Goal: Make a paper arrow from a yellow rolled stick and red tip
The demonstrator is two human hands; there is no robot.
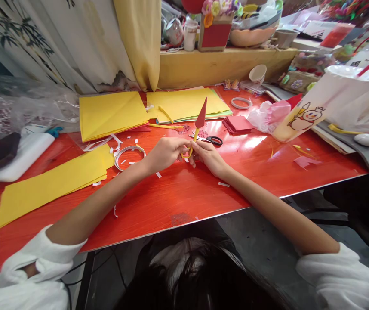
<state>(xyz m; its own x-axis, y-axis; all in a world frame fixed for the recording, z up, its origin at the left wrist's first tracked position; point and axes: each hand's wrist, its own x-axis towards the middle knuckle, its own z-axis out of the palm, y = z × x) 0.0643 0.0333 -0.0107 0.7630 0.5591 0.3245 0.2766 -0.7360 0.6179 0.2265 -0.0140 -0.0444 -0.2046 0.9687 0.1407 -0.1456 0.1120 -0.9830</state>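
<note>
Both hands meet over the middle of the red table (pixel 204 189). Between them stands a paper piece with a red pointed tip (pixel 201 114) on a narrow yellow stem (pixel 195 134). My right hand (pixel 207 157) pinches the stem near its lower end. My left hand (pixel 168 153) is closed on a yellow paper strip (pixel 186 155) that curves below the stem; whether strip and stem are joined I cannot tell. Just behind the fingers lie scissors (pixel 215 140) with black handles. A roll of tape (pixel 129 157) rests left of my left hand.
Yellow paper stacks (pixel 113 113) lie at the back, and cut yellow sheets (pixel 55 183) at the left. Red paper squares (pixel 238 125), another tape roll (pixel 241 103) and a tall drink cup (pixel 313 107) stand or lie to the right. White scraps are scattered around.
</note>
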